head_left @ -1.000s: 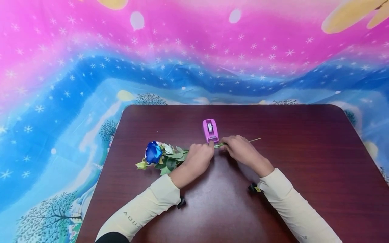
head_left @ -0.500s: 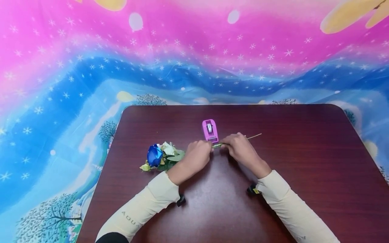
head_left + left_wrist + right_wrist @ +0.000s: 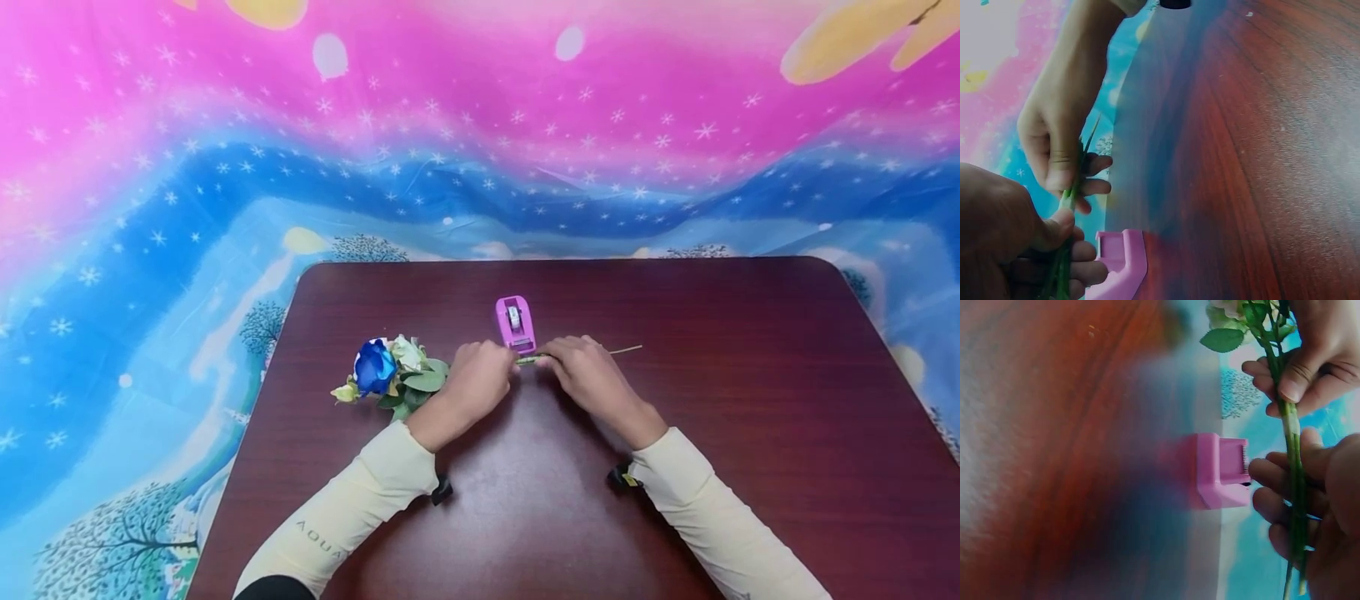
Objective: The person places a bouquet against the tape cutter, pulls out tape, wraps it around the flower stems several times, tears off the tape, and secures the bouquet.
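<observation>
Pinching green stems (image 3: 1298, 503) with left fingers (image 3: 1263, 383) and right fingers (image 3: 1269, 477); with blue rose (image 3: 373, 367) leftward, visible only from head, and pink dispenser (image 3: 518, 333) ahead.

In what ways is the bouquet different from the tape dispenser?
The bouquet is blue, whitish and green; the dispenser is mostly pink. The bouquet is long, with thin stems; the dispenser is compact. The bouquet is held by its stems; the dispenser rests on the table. Both appear in every view.
</observation>
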A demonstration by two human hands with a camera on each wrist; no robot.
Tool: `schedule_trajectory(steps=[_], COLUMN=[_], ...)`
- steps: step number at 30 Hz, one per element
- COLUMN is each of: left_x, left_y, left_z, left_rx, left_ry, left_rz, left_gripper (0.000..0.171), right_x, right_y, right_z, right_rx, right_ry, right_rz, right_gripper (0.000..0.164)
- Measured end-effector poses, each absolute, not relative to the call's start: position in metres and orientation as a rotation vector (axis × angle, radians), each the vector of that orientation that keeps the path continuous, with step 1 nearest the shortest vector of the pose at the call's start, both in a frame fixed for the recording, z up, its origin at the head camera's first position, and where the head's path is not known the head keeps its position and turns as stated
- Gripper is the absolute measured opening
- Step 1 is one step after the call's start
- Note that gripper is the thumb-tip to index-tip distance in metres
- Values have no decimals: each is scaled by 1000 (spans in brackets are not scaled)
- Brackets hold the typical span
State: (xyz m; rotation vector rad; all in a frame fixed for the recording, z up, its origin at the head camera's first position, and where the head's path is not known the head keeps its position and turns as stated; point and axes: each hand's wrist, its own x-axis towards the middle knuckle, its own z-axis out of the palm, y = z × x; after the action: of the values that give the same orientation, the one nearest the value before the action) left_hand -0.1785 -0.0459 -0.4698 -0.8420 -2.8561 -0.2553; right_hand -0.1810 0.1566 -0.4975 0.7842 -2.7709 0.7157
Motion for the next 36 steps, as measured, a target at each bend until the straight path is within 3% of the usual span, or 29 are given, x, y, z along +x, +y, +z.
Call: schedule_trajectory(steps=[5,9,14,23,32,36], left_x=[-171,-167,-165,-175,-184,-185], left_y=[-42,-40,-38,-40,-45,-47], left_z=[-473,-477,-481,-470,-466,-468], left_rx=[-877,-897,-908,-859,-813,-846], left_ry=[-2775,-2681,-2660,-2947,-2993,-2951], left_rz=[-136,-5,17,-443,-444,-403], left_gripper=[9,2,6,10,11,13], right_x=[-185,-189,-191,-192,-188,-188], right_y=[162,166,168,168,163,163], right_z=[-491,-489,-491,-496,-497,-493], right_rx=[880,956,974,937,945,961], right_ry=[-2867,-2868,-2831,-2700,-2639,-2693], right_rz=[651,573,463,489,401,433], right_gripper=[23,17,4,19,9,18])
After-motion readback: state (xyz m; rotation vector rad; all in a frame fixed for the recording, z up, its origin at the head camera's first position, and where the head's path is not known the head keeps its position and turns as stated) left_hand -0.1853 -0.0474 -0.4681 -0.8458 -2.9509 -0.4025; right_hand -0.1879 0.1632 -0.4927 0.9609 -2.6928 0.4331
